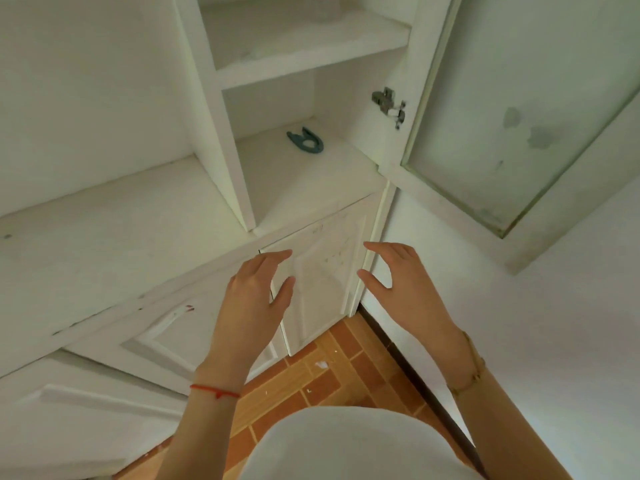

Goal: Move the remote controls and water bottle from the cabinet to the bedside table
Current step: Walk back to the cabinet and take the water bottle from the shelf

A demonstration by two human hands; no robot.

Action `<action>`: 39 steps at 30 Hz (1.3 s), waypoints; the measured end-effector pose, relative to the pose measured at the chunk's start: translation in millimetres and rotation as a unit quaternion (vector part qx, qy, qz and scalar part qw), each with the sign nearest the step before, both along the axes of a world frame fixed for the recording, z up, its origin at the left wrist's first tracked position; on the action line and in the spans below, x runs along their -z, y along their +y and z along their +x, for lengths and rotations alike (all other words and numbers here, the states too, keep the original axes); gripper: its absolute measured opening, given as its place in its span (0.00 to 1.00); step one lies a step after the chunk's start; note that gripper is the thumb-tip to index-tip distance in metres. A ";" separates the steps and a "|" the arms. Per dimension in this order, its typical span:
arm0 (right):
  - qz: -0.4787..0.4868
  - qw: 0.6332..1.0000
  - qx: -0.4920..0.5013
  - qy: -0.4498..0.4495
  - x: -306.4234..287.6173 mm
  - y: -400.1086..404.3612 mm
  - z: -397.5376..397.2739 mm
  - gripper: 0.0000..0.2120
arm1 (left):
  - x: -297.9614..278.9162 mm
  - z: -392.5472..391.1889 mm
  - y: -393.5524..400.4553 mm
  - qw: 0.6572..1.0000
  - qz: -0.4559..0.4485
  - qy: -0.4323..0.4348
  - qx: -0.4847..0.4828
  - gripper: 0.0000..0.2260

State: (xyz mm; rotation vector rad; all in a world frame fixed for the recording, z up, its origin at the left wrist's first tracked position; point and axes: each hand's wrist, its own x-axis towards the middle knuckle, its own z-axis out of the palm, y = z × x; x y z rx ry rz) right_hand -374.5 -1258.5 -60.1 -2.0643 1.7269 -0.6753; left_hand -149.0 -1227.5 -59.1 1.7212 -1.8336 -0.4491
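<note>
I stand in front of the white cabinet [221, 140], looking down along its front. Its glass door [512, 109] hangs swung out to my right, which leaves the shelves open to me. On the upper shelf [304, 46] a clear container with a red lid [320, 8] shows at the very top edge, cut off by the frame; it may be the water bottle, but I cannot be sure. The lower shelf [304, 174] holds only a small teal clip [306, 142], lying flat near the back. I see no remote controls anywhere, and the bedside table is out of sight.

Below the shelves, my left hand [258, 292] and right hand [398, 282] hover side by side before the lower cabinet door [322, 271], fingers spread and relaxed, holding nothing and touching nothing. They are raised, I judge, to reach up into the shelves. A red string [214, 391] circles my left wrist, a thin bracelet [471, 375] my right.
</note>
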 end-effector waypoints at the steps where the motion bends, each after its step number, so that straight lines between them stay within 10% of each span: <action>1: -0.006 1.000 -0.009 0.001 -3.4 -9.0 -4.8 0.22 | -2.5 -5.4 -5.1 1.000 -0.005 0.004 -0.008 0.17; 28: -0.267 0.960 -0.034 -0.076 -183.3 -182.8 -7.2 0.21 | -178.3 -26.8 -173.0 0.965 -0.257 -0.038 0.032 0.18; 39: -0.304 0.949 -0.054 -0.064 -261.0 -285.1 15.1 0.22 | -214.9 -32.7 -289.8 0.983 -0.174 -0.043 -0.028 0.22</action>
